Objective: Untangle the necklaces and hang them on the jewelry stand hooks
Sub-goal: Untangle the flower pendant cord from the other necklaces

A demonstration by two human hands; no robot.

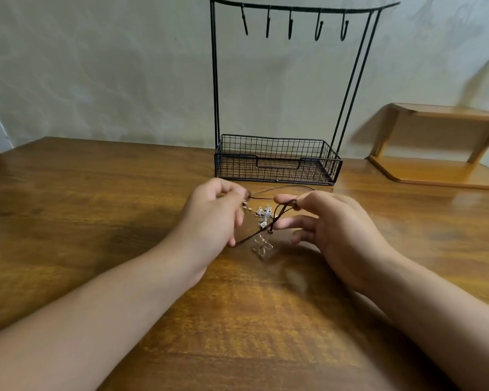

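Observation:
A dark brown cord necklace [280, 189] is stretched between my hands just above the wooden table [96, 193]. My left hand [212, 213] pinches one part of the cord near a small bead. My right hand [331, 221] pinches another part near a knot, its lower fingers spread. Tangled between them hang a silver chain with a sparkly pendant [264, 214] and a thin gold bow-shaped pendant [261, 246]. Behind stands the black wire jewelry stand [215, 80] with several bare hooks [318, 26] on its top bar.
The stand's wire basket base [277, 160] sits just beyond my hands. A small wooden two-tier shelf [441, 148] stands at the back right against the pale wall. The table's back edge runs along the wall.

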